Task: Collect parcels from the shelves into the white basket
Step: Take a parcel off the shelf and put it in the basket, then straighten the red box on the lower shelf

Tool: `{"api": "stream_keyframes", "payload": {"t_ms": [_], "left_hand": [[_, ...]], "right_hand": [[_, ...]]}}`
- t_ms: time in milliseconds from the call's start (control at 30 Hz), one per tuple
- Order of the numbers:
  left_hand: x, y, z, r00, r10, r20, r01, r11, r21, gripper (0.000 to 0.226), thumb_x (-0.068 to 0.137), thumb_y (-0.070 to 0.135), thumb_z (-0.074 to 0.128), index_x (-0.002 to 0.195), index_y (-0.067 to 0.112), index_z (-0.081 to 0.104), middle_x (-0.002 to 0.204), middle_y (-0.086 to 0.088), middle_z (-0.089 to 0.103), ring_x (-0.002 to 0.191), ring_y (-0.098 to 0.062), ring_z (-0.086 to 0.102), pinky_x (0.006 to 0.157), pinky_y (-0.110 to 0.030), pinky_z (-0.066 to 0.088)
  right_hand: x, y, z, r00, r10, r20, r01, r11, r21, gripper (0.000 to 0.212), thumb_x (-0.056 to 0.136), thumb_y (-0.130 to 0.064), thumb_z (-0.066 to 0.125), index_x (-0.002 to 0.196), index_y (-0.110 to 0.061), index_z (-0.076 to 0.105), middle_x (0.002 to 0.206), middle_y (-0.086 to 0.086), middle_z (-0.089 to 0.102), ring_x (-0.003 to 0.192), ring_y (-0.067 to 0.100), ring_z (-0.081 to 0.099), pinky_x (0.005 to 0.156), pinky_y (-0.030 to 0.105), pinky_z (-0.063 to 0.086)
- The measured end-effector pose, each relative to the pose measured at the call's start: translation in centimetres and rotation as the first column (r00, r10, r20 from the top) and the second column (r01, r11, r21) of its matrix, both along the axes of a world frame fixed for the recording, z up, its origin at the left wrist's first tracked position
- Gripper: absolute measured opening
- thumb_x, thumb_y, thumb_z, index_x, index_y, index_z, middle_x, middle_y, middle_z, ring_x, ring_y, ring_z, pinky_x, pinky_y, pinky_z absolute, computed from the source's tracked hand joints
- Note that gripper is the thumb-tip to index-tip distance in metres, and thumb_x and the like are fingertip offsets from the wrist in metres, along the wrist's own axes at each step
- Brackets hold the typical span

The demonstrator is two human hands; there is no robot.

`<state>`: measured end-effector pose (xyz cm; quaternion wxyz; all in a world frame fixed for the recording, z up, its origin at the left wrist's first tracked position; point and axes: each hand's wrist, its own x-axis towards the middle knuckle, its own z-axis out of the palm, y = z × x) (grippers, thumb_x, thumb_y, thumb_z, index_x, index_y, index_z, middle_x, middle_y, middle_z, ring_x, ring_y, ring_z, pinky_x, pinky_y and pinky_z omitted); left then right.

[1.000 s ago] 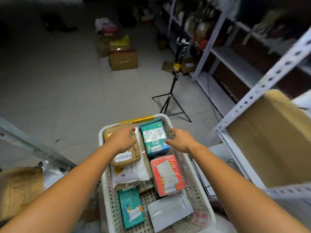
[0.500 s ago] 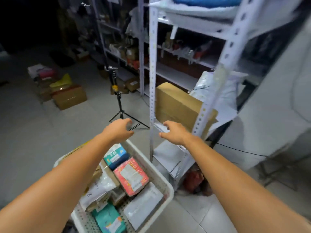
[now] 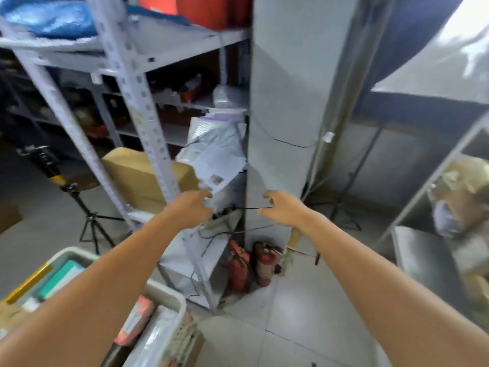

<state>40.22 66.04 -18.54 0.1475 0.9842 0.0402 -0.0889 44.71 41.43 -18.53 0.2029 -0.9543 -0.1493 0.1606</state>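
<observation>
Several grey-white mailer parcels (image 3: 217, 154) are piled on a metal shelf beside a brown cardboard box (image 3: 137, 176). My left hand (image 3: 191, 207) reaches forward, its fingertips just under the lowest mailer's corner; whether they touch it I cannot tell. Level with it to the right, in front of a grey pillar (image 3: 280, 102), my right hand (image 3: 284, 209) has loosely curled fingers and holds nothing. The white basket (image 3: 169, 295) sits at the bottom left under my left forearm, with a teal box (image 3: 60, 279), a red parcel (image 3: 135, 319) and a grey mailer (image 3: 152, 340) inside.
A perforated shelf upright (image 3: 143, 115) stands just left of the mailers. Two red fire extinguishers (image 3: 251, 268) and loose cables lie on the floor at the pillar's foot. A black tripod (image 3: 76, 197) stands at left. Another shelf unit (image 3: 460, 202) with parcels is at right.
The view has swung right and up from the basket to the shelf. Both hands left the basket and now reach forward toward the mailers, and the basket has slid to the bottom left corner.
</observation>
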Motion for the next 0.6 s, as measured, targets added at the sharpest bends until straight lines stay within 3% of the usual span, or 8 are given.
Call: {"api": "stream_keyframes", "payload": {"t_ms": [133,300,600], "left_hand": [[4.0,-7.6,0.2,0.978,-0.205,0.026,0.205,0.979,0.01,0.051,0.093,0.037,0.06,0.14,0.023,0.049,0.137,-0.008,0.057,0.124,-0.027,0.054,0.1,-0.037,0.045],[8.6,-17.2,0.0,0.903,-0.429,0.007,0.429,0.903,-0.024,0.051,0.094,0.036,0.061,0.141,0.023,0.048,0.14,-0.01,0.055,0.125,-0.029,0.053,0.1,-0.037,0.045],[9.8,-31.9,-3.3,0.597,-0.802,-0.007,0.801,0.597,-0.034,0.048,0.092,0.041,0.059,0.138,0.028,0.051,0.131,-0.003,0.06,0.12,-0.025,0.055,0.094,-0.034,0.046]], "right_hand": [[-1.0,-8.8,-0.1,0.975,-0.221,-0.001,0.221,0.975,0.018,0.058,0.092,-0.042,0.062,0.143,-0.018,0.047,0.138,0.007,0.057,0.128,0.028,0.053,0.102,0.036,0.045],[-3.8,-17.4,-0.2,0.879,-0.477,-0.003,0.477,0.879,-0.001,0.059,0.094,-0.045,0.06,0.144,-0.019,0.046,0.142,0.006,0.054,0.129,0.025,0.052,0.103,0.034,0.044],[-14.2,-25.6,-3.2,0.493,-0.869,-0.047,0.87,0.493,0.026,0.056,0.096,-0.043,0.059,0.145,-0.018,0.045,0.143,0.007,0.052,0.13,0.026,0.05,0.105,0.038,0.043]]}}
